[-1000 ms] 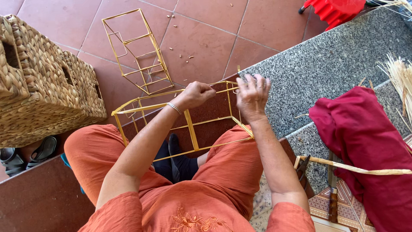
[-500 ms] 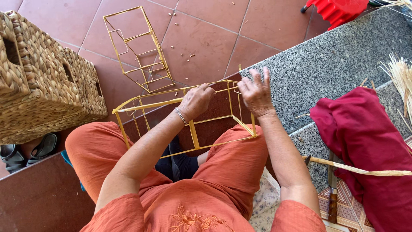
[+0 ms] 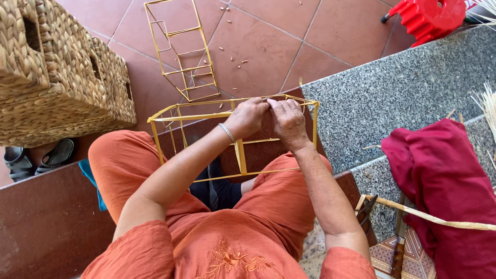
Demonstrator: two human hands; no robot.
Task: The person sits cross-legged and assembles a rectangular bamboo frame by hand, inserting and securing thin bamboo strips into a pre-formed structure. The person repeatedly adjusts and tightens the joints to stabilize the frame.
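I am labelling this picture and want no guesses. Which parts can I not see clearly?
Head view:
- Fingertips of left hand and right hand: curled over the yellow stick frame, so the grip is hidden.
- Red plastic stool: cut by the top edge.
- Woven basket: cut by the left edge.
- Tool beside the dark red cloth: too small to identify.

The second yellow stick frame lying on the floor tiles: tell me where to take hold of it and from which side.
Take the yellow stick frame on the floor by its near end, about, reaching forward over the frame in both hands. It lies along the tiles with that end nearest the knees. Close the grip around a corner joint, where sticks meet, probably stiffer than the thin spans.
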